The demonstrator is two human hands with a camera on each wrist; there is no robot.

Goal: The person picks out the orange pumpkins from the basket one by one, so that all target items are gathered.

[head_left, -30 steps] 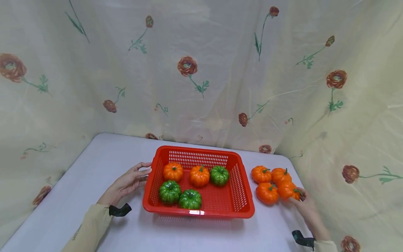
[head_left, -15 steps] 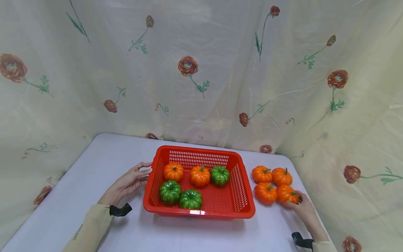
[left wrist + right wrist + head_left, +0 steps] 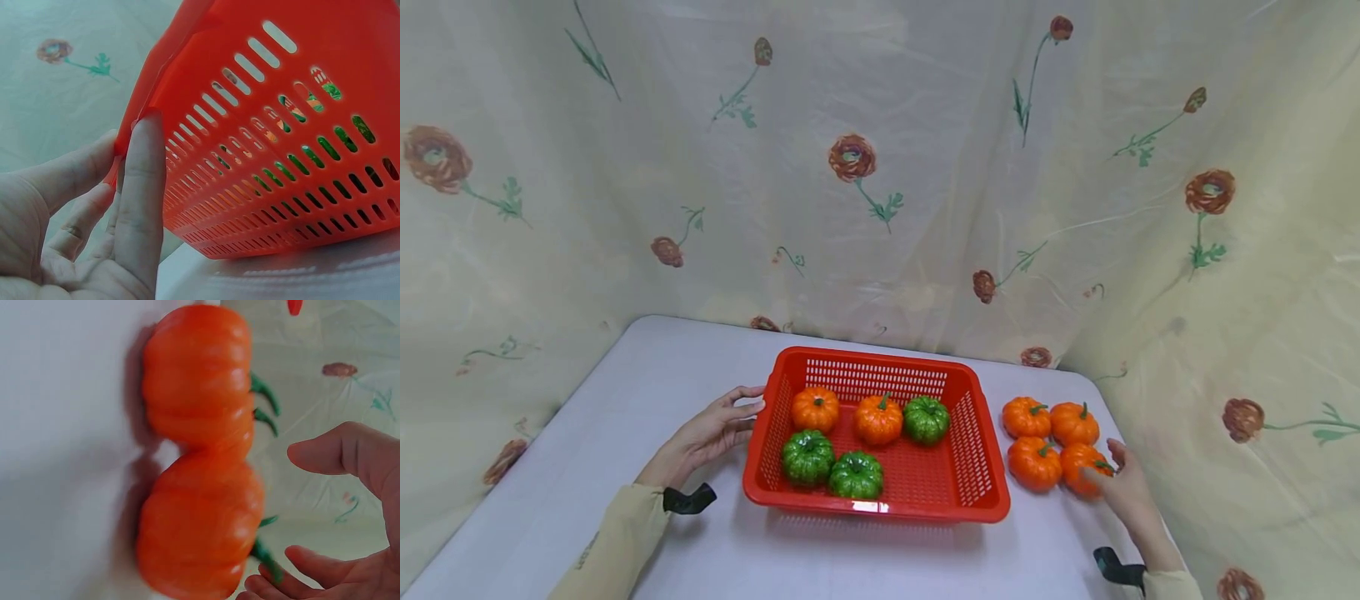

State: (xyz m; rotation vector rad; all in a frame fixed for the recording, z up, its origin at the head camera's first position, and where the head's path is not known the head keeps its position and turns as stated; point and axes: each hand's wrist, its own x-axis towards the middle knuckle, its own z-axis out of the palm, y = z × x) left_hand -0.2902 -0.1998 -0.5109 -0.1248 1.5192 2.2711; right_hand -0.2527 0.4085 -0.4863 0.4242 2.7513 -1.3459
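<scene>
A red plastic basket [image 3: 917, 475] holds two orange pumpkins [image 3: 877, 419] and several green pumpkins [image 3: 807, 457]. At its left side, my left hand [image 3: 718, 429] pinches the rim, thumb and fingers on either side of the edge in the left wrist view. Several more orange pumpkins [image 3: 1034, 463] sit in a tight group on the table, right of the basket. My right hand [image 3: 1127, 492] hovers by the front right pumpkin [image 3: 1081, 472], thumb and fingers spread around its stem side. In the right wrist view, nothing lies between thumb [image 3: 319, 450] and fingers.
The white table [image 3: 662, 367] ends close to the right-hand pumpkins. A floral curtain [image 3: 925, 208] hangs behind the table and along both sides. Black straps with small devices [image 3: 688, 500] sit on both wrists.
My right hand set the front right pumpkin down against its neighbours, then let go and opened its fingers. My left hand and the basket stayed put.
</scene>
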